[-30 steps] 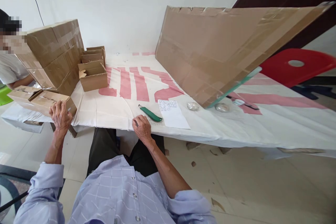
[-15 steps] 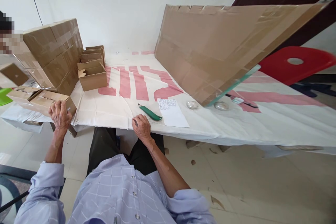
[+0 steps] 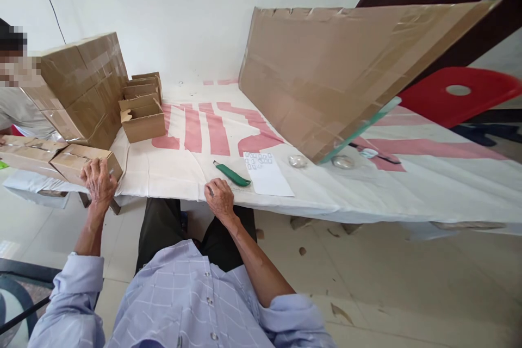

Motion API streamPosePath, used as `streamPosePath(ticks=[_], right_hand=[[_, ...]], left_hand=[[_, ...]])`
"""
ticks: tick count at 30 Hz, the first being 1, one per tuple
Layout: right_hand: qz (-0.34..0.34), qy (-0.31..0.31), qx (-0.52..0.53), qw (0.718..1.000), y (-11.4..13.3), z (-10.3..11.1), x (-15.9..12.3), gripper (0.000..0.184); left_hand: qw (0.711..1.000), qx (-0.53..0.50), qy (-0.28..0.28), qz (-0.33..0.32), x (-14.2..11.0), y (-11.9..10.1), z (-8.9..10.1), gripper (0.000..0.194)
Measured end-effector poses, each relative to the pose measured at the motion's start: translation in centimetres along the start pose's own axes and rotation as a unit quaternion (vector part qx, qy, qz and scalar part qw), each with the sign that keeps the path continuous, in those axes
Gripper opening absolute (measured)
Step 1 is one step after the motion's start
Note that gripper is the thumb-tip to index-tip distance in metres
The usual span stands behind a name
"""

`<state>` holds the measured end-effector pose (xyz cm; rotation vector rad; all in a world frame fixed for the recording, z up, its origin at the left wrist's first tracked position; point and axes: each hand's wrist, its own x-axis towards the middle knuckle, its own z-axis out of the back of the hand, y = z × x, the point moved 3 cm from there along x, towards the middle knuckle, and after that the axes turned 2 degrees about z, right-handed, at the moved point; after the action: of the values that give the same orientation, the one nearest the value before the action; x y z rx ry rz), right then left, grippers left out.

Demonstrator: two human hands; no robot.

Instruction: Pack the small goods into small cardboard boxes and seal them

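My left hand (image 3: pixel 99 182) is curled against the front and right end of a closed small cardboard box (image 3: pixel 81 162), at the table's left end. A pale bit shows by its fingers, too small to name. My right hand (image 3: pixel 220 196) rests on the table's front edge with its fingers curled in. A small dark thing shows at its fingers, and I cannot make out what it is. Just beyond it lies a green utility knife (image 3: pixel 232 174), beside a white sheet (image 3: pixel 269 176) with small printed or drawn shapes.
More closed boxes (image 3: pixel 30 152) continue the row leftward, near a co-worker (image 3: pixel 24 111). Behind are stacked taped cartons (image 3: pixel 87 84) and open small boxes (image 3: pixel 142 122). A large cardboard sheet (image 3: pixel 326 70) leans at right, near tape rolls (image 3: pixel 297 161), scissors (image 3: pixel 375 153) and a red chair (image 3: pixel 460 95).
A box that was tilted in the air at far left now appears lined up in the row. My left hand and its box have shifted slightly right. My right hand stays put.
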<state>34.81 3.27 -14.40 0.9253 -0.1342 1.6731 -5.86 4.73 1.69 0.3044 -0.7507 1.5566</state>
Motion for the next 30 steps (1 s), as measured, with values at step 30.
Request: streamPosePath(ticks=[30], right_hand=[[0.030, -0.008, 0.091, 0.995, -1.1, 0.5, -0.5, 0.018]], left_hand=[[1.000, 0.009, 0.005, -0.003, -2.1, 2.2, 1.8, 0.065]])
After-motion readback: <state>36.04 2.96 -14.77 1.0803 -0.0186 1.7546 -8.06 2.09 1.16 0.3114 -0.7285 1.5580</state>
